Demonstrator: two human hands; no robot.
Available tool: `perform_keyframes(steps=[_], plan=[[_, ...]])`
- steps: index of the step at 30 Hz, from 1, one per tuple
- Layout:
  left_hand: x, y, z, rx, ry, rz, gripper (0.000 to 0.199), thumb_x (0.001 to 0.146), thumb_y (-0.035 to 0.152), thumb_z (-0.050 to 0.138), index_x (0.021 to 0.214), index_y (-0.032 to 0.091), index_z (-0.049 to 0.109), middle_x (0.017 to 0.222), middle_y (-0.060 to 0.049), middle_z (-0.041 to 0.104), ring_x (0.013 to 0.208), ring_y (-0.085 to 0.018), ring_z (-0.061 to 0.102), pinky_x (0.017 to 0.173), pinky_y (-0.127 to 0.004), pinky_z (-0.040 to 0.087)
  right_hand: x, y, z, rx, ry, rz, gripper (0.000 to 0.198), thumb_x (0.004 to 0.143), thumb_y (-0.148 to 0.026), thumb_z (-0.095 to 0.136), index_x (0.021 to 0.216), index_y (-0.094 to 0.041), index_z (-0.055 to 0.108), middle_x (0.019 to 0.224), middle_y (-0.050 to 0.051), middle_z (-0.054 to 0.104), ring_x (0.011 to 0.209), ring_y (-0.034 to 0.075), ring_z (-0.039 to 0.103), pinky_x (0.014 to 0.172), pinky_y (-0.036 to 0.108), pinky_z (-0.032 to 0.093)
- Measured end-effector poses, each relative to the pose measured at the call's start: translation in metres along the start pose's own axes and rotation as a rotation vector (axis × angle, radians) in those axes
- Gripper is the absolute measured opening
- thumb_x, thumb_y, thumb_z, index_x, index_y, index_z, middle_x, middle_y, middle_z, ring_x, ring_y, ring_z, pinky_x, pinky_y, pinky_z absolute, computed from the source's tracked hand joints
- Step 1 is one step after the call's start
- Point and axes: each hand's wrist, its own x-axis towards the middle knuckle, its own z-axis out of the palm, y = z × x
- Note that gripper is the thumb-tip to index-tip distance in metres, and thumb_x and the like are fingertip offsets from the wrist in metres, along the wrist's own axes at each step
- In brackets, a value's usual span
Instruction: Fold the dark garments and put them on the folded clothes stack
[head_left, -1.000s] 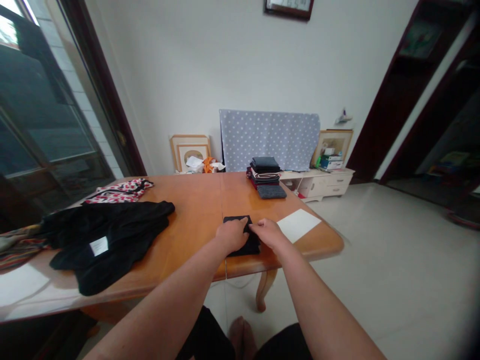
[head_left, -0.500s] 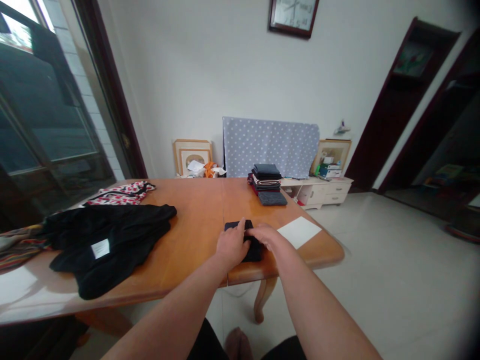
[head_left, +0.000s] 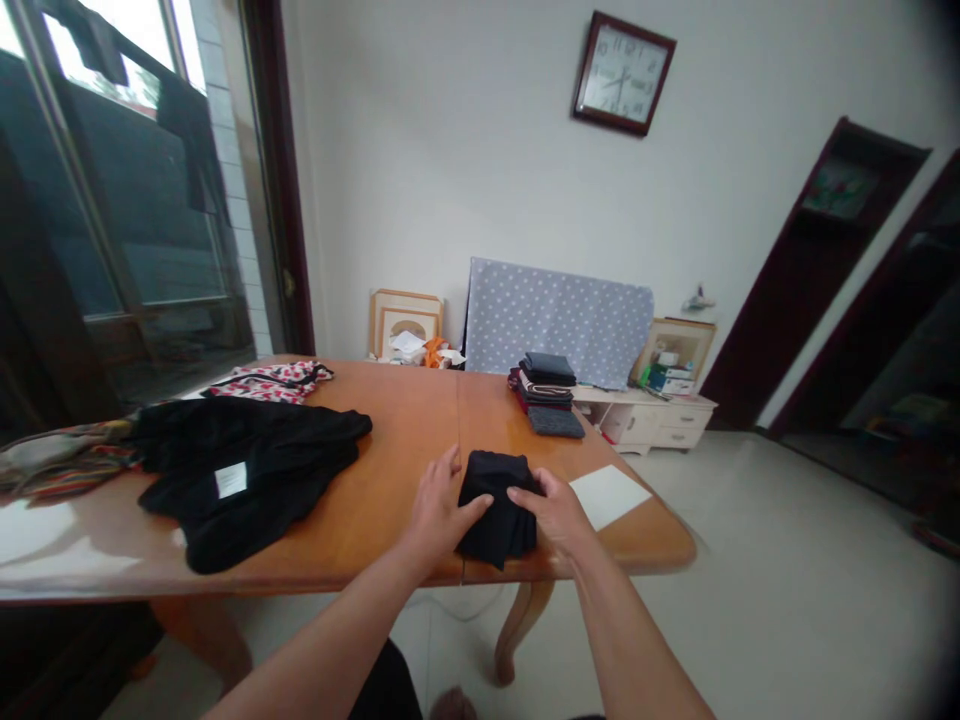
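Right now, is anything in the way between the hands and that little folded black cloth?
No. Both hands already grip the folded black cloth near the table's front edge: the left hand on its left side, the right hand on its right. Nothing lies between them and it.

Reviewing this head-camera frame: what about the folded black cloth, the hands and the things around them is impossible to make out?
- Folded black cloth: what garment it is; too dark and bunched.
- Left hand and right hand: fingertips hidden in the cloth, grip unclear.
- Stack of folded clothes: item count too small to tell.
- White label on the black garment: text too small.
- Table: left end cut off by the frame edge.
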Motion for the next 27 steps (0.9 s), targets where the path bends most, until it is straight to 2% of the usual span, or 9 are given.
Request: perform_keyframes(steps=[2, 5, 8, 10, 13, 17, 23, 27], plan=[[-0.010, 0.000, -0.012, -0.175, -0.026, -0.080, 0.095, 0.072, 0.046, 0.077, 0.150, 0.018, 0.031, 0.139, -0.019, 0.048, 0.131, -0.032, 0.046, 0.103, -0.048, 0.041, -0.016, -0.009, -0.001, 0.008, -0.047, -0.043, 0.040, 0.070, -0.043, 0.079, 0.099, -0.020, 0.067, 0.097, 0.004, 0.072, 0.089, 0.023, 0.064, 0.081, 0.032, 0.048], [-0.027, 0.014, -0.027, -0.507, -0.170, -0.147, 0.097, 0.071, 0.041, 0.081, 0.150, 0.017, 0.031, 0.147, -0.020, 0.044, 0.135, -0.033, 0.043, 0.107, -0.047, 0.039, -0.039, -0.023, 0.004, -0.019, -0.084, -0.084, 0.041, 0.072, -0.045, 0.079, 0.103, -0.020, 0.065, 0.099, 0.004, 0.071, 0.090, 0.022, 0.063, 0.081, 0.032, 0.048], [-0.042, 0.036, -0.039, -0.816, -0.361, -0.145, 0.083, 0.072, 0.035, 0.082, 0.144, 0.018, 0.043, 0.141, -0.016, 0.054, 0.128, -0.031, 0.052, 0.105, -0.045, 0.043, -0.059, -0.035, 0.013, -0.053, -0.132, -0.101, 0.039, 0.075, -0.045, 0.078, 0.102, -0.020, 0.065, 0.096, 0.003, 0.070, 0.088, 0.021, 0.061, 0.080, 0.031, 0.047], [-0.051, 0.047, -0.047, -0.946, -0.420, -0.186, 0.072, 0.072, 0.031, 0.083, 0.136, 0.017, 0.052, 0.131, -0.013, 0.062, 0.118, -0.029, 0.059, 0.101, -0.043, 0.047, -0.071, -0.041, 0.018, -0.052, -0.159, -0.102, 0.038, 0.075, -0.045, 0.078, 0.101, -0.020, 0.065, 0.095, 0.003, 0.069, 0.089, 0.021, 0.060, 0.080, 0.031, 0.046], [-0.064, 0.055, -0.055, -1.016, -0.369, -0.276, 0.059, 0.069, 0.026, 0.084, 0.123, 0.016, 0.063, 0.115, -0.010, 0.070, 0.104, -0.025, 0.065, 0.096, -0.039, 0.050, -0.086, -0.044, 0.024, -0.016, -0.173, -0.064, 0.041, 0.071, -0.047, 0.080, 0.098, -0.021, 0.064, 0.091, 0.002, 0.067, 0.088, 0.021, 0.060, 0.078, 0.031, 0.046], [-0.080, 0.058, -0.066, -1.013, -0.308, -0.329, 0.043, 0.068, 0.024, 0.084, 0.109, 0.015, 0.071, 0.101, -0.007, 0.075, 0.094, -0.023, 0.068, 0.091, -0.035, 0.051, -0.103, -0.047, 0.030, 0.019, -0.197, 0.001, 0.044, 0.068, -0.049, 0.082, 0.095, -0.021, 0.062, 0.089, 0.002, 0.066, 0.086, 0.021, 0.059, 0.076, 0.030, 0.046], [-0.101, 0.060, -0.076, -1.093, -0.288, -0.393, 0.039, 0.072, 0.025, 0.082, 0.108, 0.015, 0.072, 0.109, -0.009, 0.074, 0.093, -0.023, 0.069, 0.091, -0.035, 0.051, -0.124, -0.062, 0.043, 0.002, -0.244, 0.015, 0.040, 0.077, -0.050, 0.075, 0.098, -0.021, 0.060, 0.097, 0.003, 0.067, 0.090, 0.022, 0.060, 0.080, 0.031, 0.047], [-0.111, 0.055, -0.080, -1.103, -0.215, -0.450, 0.040, 0.075, 0.028, 0.080, 0.111, 0.014, 0.071, 0.108, -0.010, 0.074, 0.093, -0.024, 0.069, 0.091, -0.036, 0.051, -0.132, -0.056, 0.053, -0.023, -0.247, 0.007, 0.043, 0.081, -0.054, 0.070, 0.107, -0.022, 0.059, 0.107, 0.006, 0.068, 0.100, 0.024, 0.062, 0.087, 0.034, 0.049]])
